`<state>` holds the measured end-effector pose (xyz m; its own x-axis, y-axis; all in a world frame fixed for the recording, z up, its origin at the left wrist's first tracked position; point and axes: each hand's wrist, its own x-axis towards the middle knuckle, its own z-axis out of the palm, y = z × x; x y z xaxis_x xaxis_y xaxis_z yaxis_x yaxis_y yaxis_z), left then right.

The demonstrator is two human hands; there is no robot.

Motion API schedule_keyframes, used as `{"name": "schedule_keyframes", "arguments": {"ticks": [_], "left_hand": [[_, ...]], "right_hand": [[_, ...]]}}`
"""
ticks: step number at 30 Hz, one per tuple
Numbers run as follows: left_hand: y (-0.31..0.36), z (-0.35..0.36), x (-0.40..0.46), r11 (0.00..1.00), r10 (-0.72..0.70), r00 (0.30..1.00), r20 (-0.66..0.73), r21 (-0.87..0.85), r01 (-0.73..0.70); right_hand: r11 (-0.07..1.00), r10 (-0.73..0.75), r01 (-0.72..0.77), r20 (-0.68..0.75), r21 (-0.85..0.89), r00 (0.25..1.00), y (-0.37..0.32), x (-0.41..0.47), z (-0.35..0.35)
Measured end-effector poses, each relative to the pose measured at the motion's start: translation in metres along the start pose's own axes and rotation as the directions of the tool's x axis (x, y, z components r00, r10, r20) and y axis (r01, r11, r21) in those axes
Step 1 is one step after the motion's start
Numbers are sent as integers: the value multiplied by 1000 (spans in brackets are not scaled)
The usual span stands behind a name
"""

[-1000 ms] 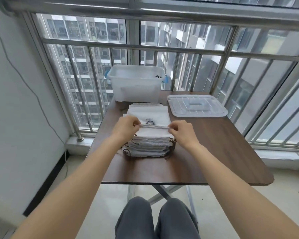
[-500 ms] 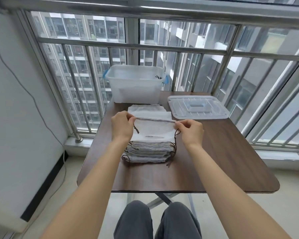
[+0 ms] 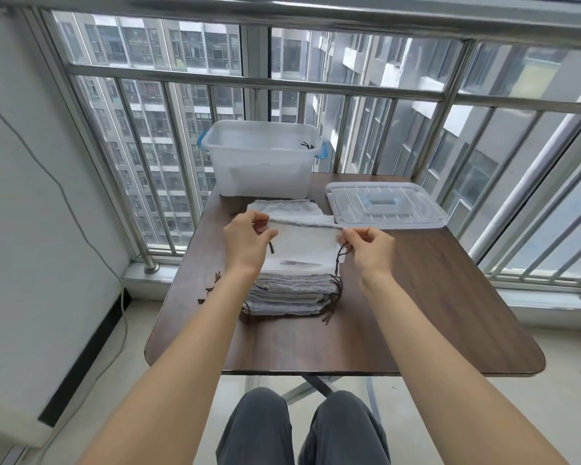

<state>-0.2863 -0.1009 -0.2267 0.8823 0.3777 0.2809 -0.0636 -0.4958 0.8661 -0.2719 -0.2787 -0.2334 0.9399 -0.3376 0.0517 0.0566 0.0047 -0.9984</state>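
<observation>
Item 1, bag (image 3: 302,245): white drawstring pouch, top of the stack (image 3: 289,293), near middle of the desk (image 3: 433,297). Its hem is stretched flat between my hands and raised. The lower edge meets the stack, and I cannot tell whether it hangs clear.

Item 2, left grip (image 3: 245,243): thumb and fingers pinching the left end of the hem. The fingertips are hidden behind the cloth.

Item 3, right grip (image 3: 371,251): pinching the right end of the hem, with a dark cord (image 3: 341,255) dangling just under it.

Item 4, stack: grey-white bags with dark cords spilling from the right side. Count not legible. My left wrist covers its left edge.

Item 5, second pile (image 3: 282,206): far of the bag and mostly hidden by it.

Item 6, bin (image 3: 259,159): far side of the desk, blue latches. The walls are cloudy and the contents hard to make out. One cord end shows at the right rim.

Item 7, lid (image 3: 384,204): lying flat, right of the bin.

Item 8, loose cord ends (image 3: 212,286): on the desk, left of my left forearm.

Writing: a small dark printed word (image 3: 287,263) near the bag's lower edge, too small to read.

Change: a second ago both grips sat low on the stack top. Since then the hem has risen and moved farther away, and the printed word has come into view.
</observation>
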Motion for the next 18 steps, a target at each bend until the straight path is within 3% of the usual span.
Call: {"name": "schedule_keyframes", "arguments": {"ticks": [7, 10, 14, 18], "left_hand": [[1, -4, 4, 980, 83, 997, -7, 183, -80], [1, -4, 5, 987, 40, 999, -9, 159, -38], [-4, -2, 10, 945, -234, 972, 28, -230, 234], [-3, 2, 13, 686, -465, 878, 118, -579, 441]], "right_hand": [[1000, 12, -11, -25, 27, 1000, 0, 3, -2], [998, 22, -21, -22, 62, 999, 2, 3, -3], [989, 37, -40, 24, 139, 999, 4, 3, -6], [937, 118, -123, 36, 326, 992, 5, 4, -8]]}}
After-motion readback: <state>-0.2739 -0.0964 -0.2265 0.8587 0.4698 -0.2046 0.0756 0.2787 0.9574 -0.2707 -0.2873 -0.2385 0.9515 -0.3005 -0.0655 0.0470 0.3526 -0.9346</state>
